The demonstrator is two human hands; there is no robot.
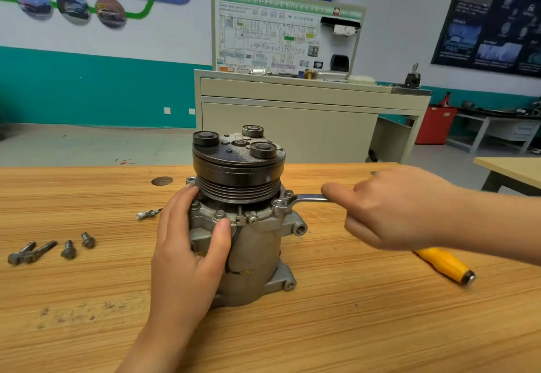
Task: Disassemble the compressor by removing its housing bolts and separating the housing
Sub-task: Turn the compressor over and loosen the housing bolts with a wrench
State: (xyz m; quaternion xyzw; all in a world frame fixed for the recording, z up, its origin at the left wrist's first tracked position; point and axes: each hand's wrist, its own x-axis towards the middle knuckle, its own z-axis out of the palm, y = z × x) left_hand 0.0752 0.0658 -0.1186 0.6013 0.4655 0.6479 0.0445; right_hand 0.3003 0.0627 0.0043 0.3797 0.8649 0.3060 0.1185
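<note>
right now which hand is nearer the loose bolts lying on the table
Left. The left hand grips the compressor, just right of the loose bolts; the right hand holds the wrench on the compressor's far side, farther away.

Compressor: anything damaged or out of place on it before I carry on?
The black wire down the compressor body looks split near its lower end, yellowish material showing. A white connector lies loose on the table to its left.

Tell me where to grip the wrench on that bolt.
Grip the wrench at the outer end of its handle, from the right. Its head sits on a housing bolt below the pulley; the handle juts level to the right, under the right hand.
</note>
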